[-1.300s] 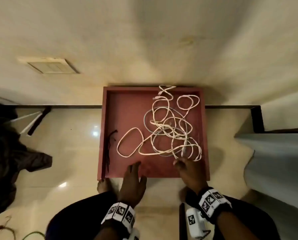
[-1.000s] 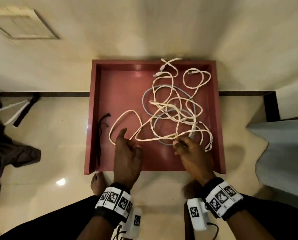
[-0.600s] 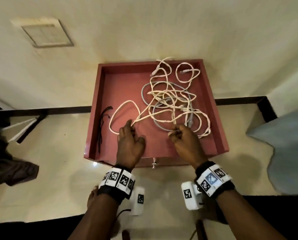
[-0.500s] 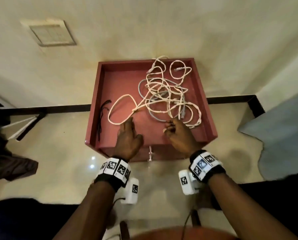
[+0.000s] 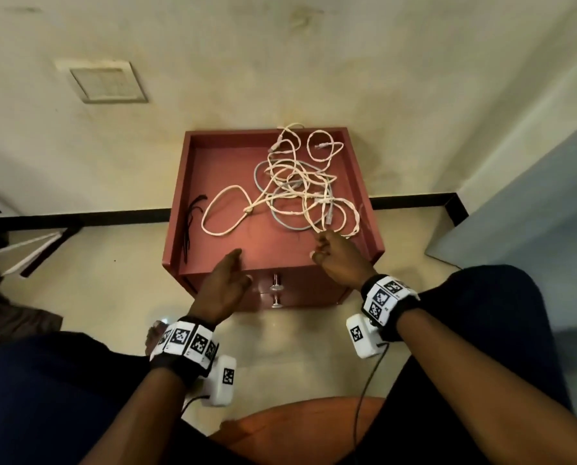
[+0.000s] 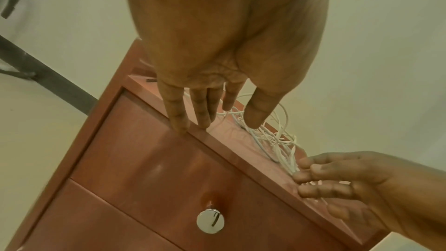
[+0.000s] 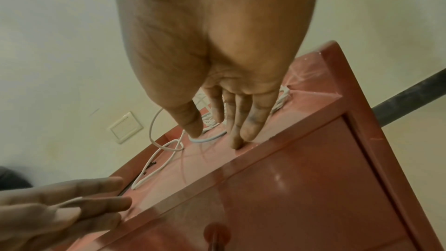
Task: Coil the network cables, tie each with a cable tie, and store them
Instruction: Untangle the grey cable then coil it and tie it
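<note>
Both hands (image 5: 223, 286) (image 5: 339, 260) just short of tangled cables (image 5: 297, 193)

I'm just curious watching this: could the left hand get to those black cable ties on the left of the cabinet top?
Probably yes. The left hand is open and holds nothing, at the cabinet's front edge. The black cable ties lie apart from the tangled cables, with bare surface between.
</note>
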